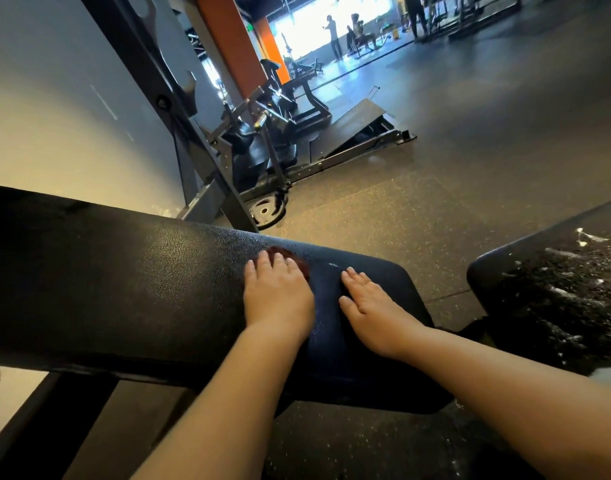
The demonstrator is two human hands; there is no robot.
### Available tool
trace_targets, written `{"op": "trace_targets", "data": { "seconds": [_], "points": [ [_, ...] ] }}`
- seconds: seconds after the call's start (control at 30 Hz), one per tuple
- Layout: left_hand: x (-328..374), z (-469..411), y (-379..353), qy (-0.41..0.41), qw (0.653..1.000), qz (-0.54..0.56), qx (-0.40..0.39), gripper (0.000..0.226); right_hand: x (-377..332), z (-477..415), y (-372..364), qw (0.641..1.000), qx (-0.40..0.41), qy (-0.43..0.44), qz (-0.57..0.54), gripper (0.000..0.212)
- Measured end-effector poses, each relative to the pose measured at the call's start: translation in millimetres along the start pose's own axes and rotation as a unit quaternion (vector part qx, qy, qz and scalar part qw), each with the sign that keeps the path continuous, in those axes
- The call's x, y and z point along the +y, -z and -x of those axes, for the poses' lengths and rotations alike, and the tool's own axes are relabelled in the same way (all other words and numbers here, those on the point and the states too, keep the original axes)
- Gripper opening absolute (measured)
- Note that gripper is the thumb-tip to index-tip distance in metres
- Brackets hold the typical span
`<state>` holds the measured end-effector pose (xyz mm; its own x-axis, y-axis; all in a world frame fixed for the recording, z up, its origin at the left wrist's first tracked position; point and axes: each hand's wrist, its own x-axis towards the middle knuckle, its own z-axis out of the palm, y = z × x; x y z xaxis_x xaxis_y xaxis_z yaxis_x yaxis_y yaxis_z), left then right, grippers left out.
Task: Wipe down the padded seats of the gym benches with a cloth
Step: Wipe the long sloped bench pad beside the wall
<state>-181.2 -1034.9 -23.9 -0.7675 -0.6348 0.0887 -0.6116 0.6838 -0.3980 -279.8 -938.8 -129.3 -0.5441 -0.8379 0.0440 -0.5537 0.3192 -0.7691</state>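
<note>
A dark red cloth [290, 259] is pressed flat under the left hand [278, 296] on the black bench pad [141, 289]. The right hand [370, 308] is laid just beside it, fingers straight, nothing gripped. A second pad [557, 289] is seen beyond the right hand.

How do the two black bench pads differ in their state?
The bench pad under the hands looks smooth, with a wet sheen by the dark red cloth; the pad at the right carries white streaks and specks. The left hand and right hand lie on the first; nothing touches the second. Both are black.
</note>
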Motion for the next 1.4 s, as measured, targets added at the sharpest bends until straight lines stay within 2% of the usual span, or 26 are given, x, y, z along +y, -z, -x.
{"op": "trace_targets", "data": {
  "seconds": [0.1,0.17,0.33,0.43,0.53,0.63,0.7,0.77,0.87,0.97,1.07,1.13,1.27,1.33,1.4],
  "points": [
    [23.8,18.2,-7.6,-0.092,0.996,0.005,-0.009,0.060,-0.4,-3.7,0.5,1.000,-0.003,-0.004,-0.007,0.058],
    [20.9,21.4,-4.3,-0.120,0.992,0.013,-0.021,0.058,-1.1,-6.0,0.5,1.000,-0.006,-0.004,-0.005,0.058],
    [-19.0,-23.3,8.6,0.000,1.000,0.029,0.001,0.058,-1.7,-5.5,3.6,1.000,-0.012,-0.003,0.015,0.058],
    [-10.7,-22.9,6.1,0.011,0.999,0.044,0.008,0.058,-0.6,-4.0,5.2,1.000,-0.015,-0.003,0.009,0.058],
    [16.5,0.8,-1.9,-0.070,0.996,0.046,0.014,0.058,-0.1,-2.1,2.3,1.000,-0.004,0.001,0.008,0.058],
    [11.8,0.7,-4.6,-0.138,0.989,0.060,0.013,0.058,-1.4,-3.4,0.9,1.000,0.002,0.004,0.013,0.058],
    [-5.9,-13.5,-3.3,-0.115,0.991,0.068,0.030,0.056,-1.9,-5.0,1.1,1.000,0.004,0.001,0.019,0.058],
    [-19.7,-23.8,-2.9,-0.056,0.993,0.087,0.047,0.053,-3.6,-4.7,1.6,1.000,0.003,0.000,0.021,0.059],
    [-8.3,-20.3,-3.9,-0.010,0.994,0.094,0.057,0.056,-4.0,-3.5,3.2,1.000,0.002,0.001,0.016,0.059],
    [16.2,-4.8,-9.0,-0.089,0.993,0.067,0.025,0.059,-1.0,-3.6,4.5,1.000,-0.007,0.004,0.006,0.059],
    [8.1,-5.0,-8.9,-0.152,0.986,0.064,0.002,0.058,-1.3,-3.4,4.0,1.000,-0.005,0.007,-0.005,0.058],
    [-9.2,-17.7,-3.7,-0.121,0.990,0.075,0.015,0.055,-2.7,-3.6,3.6,1.000,0.001,0.007,0.009,0.059],
    [-20.5,-33.2,1.5,0.003,0.996,0.088,0.024,0.058,-2.1,-4.2,7.1,1.000,0.000,-0.002,0.014,0.059],
    [-0.5,-21.2,-2.1,-0.035,0.998,0.038,0.023,0.062,-1.2,-4.7,6.5,1.000,0.002,-0.005,0.024,0.060],
    [16.5,-8.8,-9.5,-0.140,0.990,0.019,0.003,0.062,-1.5,-6.1,4.4,0.999,-0.004,-0.006,0.032,0.060]
  ]
}}
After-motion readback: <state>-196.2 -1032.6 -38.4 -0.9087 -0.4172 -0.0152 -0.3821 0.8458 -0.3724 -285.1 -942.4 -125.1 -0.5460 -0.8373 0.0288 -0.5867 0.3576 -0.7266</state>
